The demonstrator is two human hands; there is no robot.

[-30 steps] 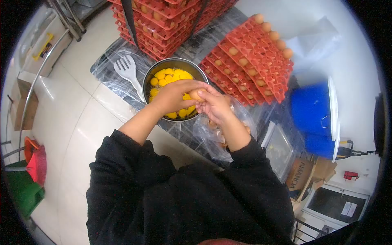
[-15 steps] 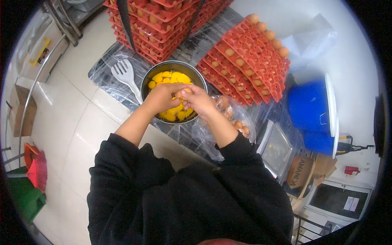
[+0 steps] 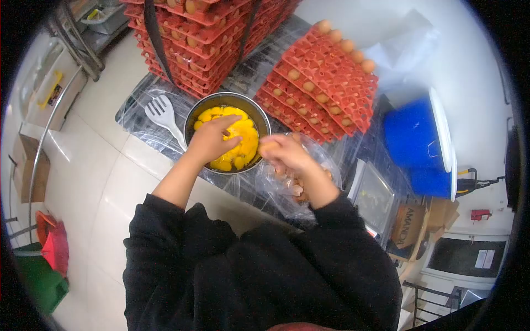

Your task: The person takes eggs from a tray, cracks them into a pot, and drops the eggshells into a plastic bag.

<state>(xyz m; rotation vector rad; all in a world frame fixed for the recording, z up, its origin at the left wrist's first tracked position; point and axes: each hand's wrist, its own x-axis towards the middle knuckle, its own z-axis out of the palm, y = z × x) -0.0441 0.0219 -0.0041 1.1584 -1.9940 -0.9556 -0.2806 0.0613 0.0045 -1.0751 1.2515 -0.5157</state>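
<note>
Over the left part of a round metal pot (image 3: 265,122) is my left hand (image 3: 211,142), its fingers spread and holding nothing. Many yellow yolks (image 3: 243,134) lie in the pot. My right hand (image 3: 287,153) is at the pot's right edge, above a clear plastic bag (image 3: 270,190), its fingers closed round an eggshell (image 3: 269,147). Broken eggshells (image 3: 297,190) show inside the bag. A white slotted spatula (image 3: 164,117) lies left of the pot.
Behind the pot stands a tall strapped stack of red egg trays (image 3: 193,52). Another tray stack (image 3: 326,83), with eggs along its far edge, is to the right. A flat scale (image 3: 374,198) and blue buckets (image 3: 414,135) are further right.
My hands have moved apart. The left one has opened over the pot, while the right one has gone from above the pot to the bag with the eggshell.
</note>
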